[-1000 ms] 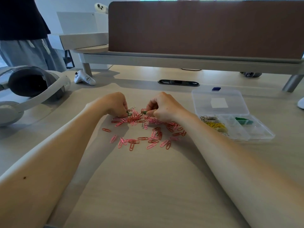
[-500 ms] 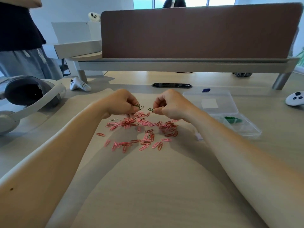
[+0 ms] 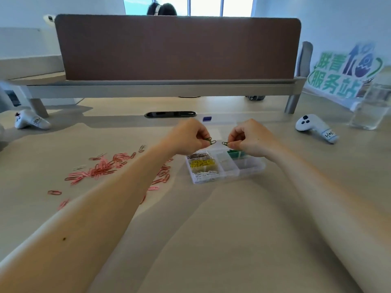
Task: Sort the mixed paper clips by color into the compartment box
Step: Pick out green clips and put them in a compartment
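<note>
On the table (image 3: 211, 240), a scatter of pink clips (image 3: 105, 168) lies unsorted to the left of the compartment box (image 3: 249, 170). Its cells already hold brownish, yellow, white and green clips, so I judge mostly pink remains. Over the box, the left grip (image 3: 188, 136) pinches dark green clips (image 3: 211, 141). The right grip (image 3: 251, 138) pinches one green clip (image 3: 225, 143) just above the green cell (image 3: 236, 154).

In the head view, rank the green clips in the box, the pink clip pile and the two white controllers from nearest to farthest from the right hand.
1. green clips, in the box, just below the right hand.
2. right controller, off to the right.
3. pink clip pile, left of the box.
4. left controller, far left.
</note>
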The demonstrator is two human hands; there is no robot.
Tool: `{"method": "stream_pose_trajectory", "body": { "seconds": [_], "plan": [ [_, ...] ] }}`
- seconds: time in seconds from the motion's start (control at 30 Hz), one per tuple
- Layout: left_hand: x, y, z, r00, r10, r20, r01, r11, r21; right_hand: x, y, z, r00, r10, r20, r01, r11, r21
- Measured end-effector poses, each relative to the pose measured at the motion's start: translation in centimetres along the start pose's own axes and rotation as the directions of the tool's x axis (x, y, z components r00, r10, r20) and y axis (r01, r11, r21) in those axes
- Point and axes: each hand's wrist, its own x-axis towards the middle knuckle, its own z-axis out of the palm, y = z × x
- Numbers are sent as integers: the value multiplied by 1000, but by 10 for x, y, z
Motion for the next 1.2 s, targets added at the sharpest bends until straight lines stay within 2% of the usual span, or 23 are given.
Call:
{"method": "stream_pose_trajectory", "body": {
  "seconds": [0.27,0.5,0.93,1.07,1.2],
  "plan": [
    [38,28,33,999,47,24,-48,997,53,7,41,-5,996,58,-61,-57,998,20],
    [54,40,47,997,55,61,-62,990,124,3,53,-4,996,46,-81,-41,997,63],
    [47,34,40,995,86,47,-90,992,85,-6,57,-4,994,71,-79,-59,988,142],
    [40,31,35,993,92,78,-96,994,56,-7,54,-6,998,64,-25,-60,990,126],
    [30,23,19,994,103,37,-105,993,59,-6,48,-4,997,67,-49,-64,996,64]
  ]
}}
